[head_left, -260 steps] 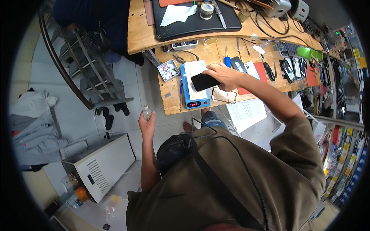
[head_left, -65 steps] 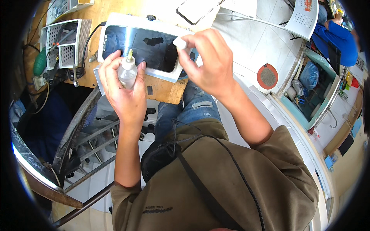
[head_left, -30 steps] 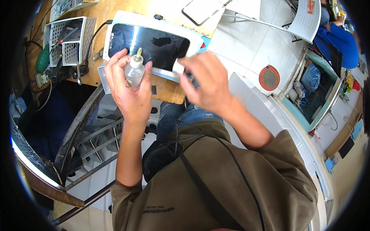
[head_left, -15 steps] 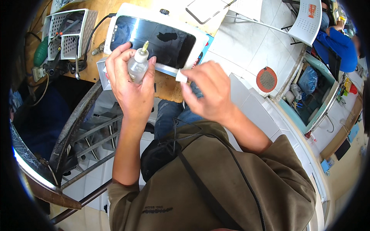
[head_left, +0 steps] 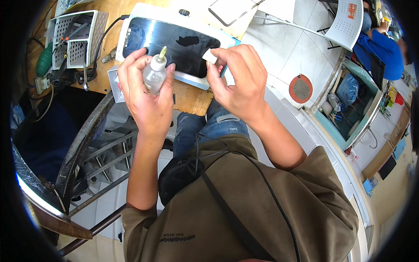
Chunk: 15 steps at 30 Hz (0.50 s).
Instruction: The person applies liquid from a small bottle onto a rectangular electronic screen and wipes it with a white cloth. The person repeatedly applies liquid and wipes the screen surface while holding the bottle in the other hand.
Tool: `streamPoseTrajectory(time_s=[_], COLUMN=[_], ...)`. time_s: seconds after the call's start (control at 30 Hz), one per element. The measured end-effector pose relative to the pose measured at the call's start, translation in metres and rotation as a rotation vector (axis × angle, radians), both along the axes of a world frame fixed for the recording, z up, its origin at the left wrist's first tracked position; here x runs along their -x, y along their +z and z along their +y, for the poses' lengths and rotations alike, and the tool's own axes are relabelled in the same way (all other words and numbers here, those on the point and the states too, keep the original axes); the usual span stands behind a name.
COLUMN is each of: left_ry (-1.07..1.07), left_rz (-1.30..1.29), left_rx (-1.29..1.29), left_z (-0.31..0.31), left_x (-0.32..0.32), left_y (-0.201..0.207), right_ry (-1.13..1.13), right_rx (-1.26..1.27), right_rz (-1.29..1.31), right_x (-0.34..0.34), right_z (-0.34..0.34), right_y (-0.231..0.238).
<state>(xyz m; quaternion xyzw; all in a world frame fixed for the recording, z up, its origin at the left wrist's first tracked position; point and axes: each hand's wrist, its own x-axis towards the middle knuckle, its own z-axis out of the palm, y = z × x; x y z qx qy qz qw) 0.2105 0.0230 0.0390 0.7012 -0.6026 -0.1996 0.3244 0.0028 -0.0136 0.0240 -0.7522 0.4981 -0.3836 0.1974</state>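
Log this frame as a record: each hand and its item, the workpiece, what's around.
left_hand: hand gripping a clear bottle, nozzle uncovered
right_hand: hand pinching a small white piece near the panel's right end
workpiece: dark panel with an irregular black patch
support: white-topped unit on a wooden table
left_side: perforated basket, green bulb
right_side: round mat, white chair
unclear: whether left fingers touch the panel
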Motion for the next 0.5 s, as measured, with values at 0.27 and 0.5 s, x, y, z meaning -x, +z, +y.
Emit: streamPoseTrajectory(time_s=[0.27, 0.5], left_ry=[0.008, 0.014], left_rz=[0.050, 0.060], left_rx=[0.002, 0.005], left_z=[0.001, 0.001], left_x=[0.001, 0.002], left_y=[0.000, 0.000], right_ry=[0.039, 0.120], right_rx=[-0.077, -0.139], right_rz=[0.004, 0.058], right_x=[-0.001, -0.004], right_z=[0.026, 0.047], right_y=[0.021, 0.014])
